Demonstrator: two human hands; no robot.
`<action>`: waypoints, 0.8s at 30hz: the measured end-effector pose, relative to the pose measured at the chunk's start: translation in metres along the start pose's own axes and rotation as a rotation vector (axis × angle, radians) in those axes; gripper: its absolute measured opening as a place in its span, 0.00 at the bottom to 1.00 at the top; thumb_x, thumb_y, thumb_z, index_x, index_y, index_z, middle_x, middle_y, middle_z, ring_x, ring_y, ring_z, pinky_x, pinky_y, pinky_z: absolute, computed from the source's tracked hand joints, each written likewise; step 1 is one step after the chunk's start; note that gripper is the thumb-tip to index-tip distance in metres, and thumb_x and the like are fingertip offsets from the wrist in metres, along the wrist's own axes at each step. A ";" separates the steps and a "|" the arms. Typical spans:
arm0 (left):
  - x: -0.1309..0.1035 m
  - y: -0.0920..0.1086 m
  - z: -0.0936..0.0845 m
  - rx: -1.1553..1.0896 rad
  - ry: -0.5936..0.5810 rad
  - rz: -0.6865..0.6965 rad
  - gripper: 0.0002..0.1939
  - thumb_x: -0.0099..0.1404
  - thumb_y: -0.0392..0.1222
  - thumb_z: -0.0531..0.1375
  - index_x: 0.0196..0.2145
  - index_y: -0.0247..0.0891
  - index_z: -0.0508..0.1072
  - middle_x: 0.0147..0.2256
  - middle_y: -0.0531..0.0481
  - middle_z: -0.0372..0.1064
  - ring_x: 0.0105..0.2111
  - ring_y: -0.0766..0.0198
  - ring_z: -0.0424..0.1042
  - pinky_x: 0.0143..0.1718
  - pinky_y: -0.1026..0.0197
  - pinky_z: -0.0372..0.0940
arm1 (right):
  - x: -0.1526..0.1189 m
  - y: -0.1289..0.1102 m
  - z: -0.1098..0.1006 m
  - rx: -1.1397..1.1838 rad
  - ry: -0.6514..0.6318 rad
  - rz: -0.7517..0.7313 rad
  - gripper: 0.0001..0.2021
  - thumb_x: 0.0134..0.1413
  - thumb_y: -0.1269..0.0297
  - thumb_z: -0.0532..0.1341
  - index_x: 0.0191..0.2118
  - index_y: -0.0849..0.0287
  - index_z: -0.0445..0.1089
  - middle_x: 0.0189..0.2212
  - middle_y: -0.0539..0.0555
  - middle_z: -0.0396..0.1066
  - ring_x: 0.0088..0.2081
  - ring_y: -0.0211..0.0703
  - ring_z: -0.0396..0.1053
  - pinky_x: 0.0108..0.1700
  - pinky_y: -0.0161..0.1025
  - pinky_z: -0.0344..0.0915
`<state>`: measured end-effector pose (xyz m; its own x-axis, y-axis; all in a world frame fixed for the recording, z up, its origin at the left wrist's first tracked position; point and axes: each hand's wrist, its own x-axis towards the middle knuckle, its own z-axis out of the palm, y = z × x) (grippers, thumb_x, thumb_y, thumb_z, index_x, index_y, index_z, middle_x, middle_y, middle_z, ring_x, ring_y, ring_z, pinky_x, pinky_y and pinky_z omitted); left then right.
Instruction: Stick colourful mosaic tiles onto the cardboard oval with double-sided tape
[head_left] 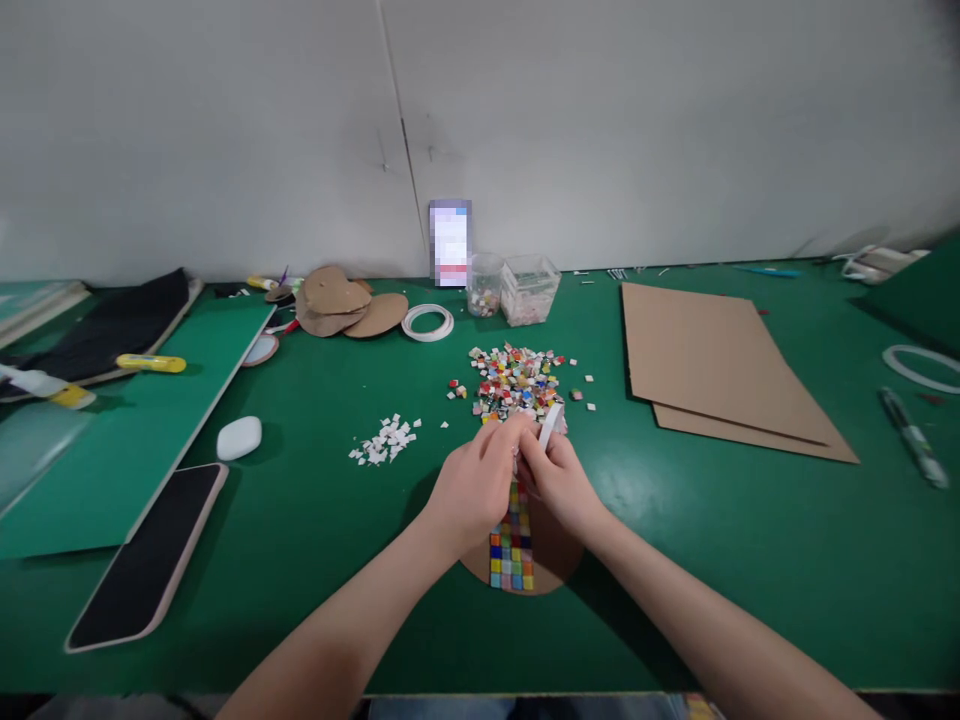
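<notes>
Both hands meet over a round brown board (pixel 559 560) that bears rows of coloured mosaic tiles (pixel 511 560). My left hand (pixel 480 475) is closed, its fingertips pressed together; what they pinch, if anything, is hidden. My right hand (pixel 559 480) is closed on a white strip (pixel 551 426), which sticks up between thumb and fingers. Just beyond the hands lies a heap of loose coloured tiles (pixel 517 375). Small white pieces (pixel 386 441) are scattered left of my left hand.
Cardboard sheets (pixel 705 350) lie at the right, a white ring (pixel 427 323) and brown discs (pixel 337 300) at the back. Two clear containers stand by an upright phone (pixel 450 243). At the left are a dark phone (pixel 154 560), a white case (pixel 239 438) and a green board (pixel 150 430).
</notes>
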<state>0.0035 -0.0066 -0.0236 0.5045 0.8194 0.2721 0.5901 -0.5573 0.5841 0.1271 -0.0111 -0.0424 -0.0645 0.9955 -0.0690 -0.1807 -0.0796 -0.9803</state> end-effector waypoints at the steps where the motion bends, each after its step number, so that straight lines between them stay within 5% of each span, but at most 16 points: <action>1: 0.000 0.000 0.001 0.007 -0.002 -0.002 0.18 0.67 0.37 0.41 0.55 0.43 0.53 0.46 0.45 0.63 0.43 0.59 0.67 0.39 0.59 0.65 | 0.000 0.001 0.000 -0.018 0.017 -0.018 0.17 0.54 0.51 0.52 0.22 0.56 0.54 0.14 0.42 0.49 0.15 0.31 0.45 0.16 0.31 0.44; 18: 0.006 0.003 0.004 -0.103 0.067 -0.017 0.14 0.68 0.36 0.44 0.51 0.41 0.57 0.48 0.47 0.65 0.48 0.62 0.65 0.45 0.60 0.64 | 0.002 0.001 0.001 0.016 0.107 0.002 0.15 0.53 0.52 0.53 0.22 0.56 0.55 0.15 0.42 0.49 0.16 0.32 0.45 0.17 0.32 0.45; 24: 0.003 0.004 0.013 -0.127 0.071 -0.018 0.17 0.68 0.35 0.42 0.53 0.40 0.55 0.50 0.45 0.62 0.50 0.60 0.63 0.46 0.59 0.64 | 0.001 0.004 0.001 -0.104 0.152 -0.088 0.15 0.56 0.54 0.50 0.25 0.58 0.60 0.20 0.48 0.59 0.21 0.35 0.55 0.21 0.33 0.52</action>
<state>0.0159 -0.0076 -0.0307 0.4458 0.8393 0.3113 0.5124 -0.5244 0.6800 0.1256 -0.0104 -0.0457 0.0971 0.9953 -0.0013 -0.0758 0.0061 -0.9971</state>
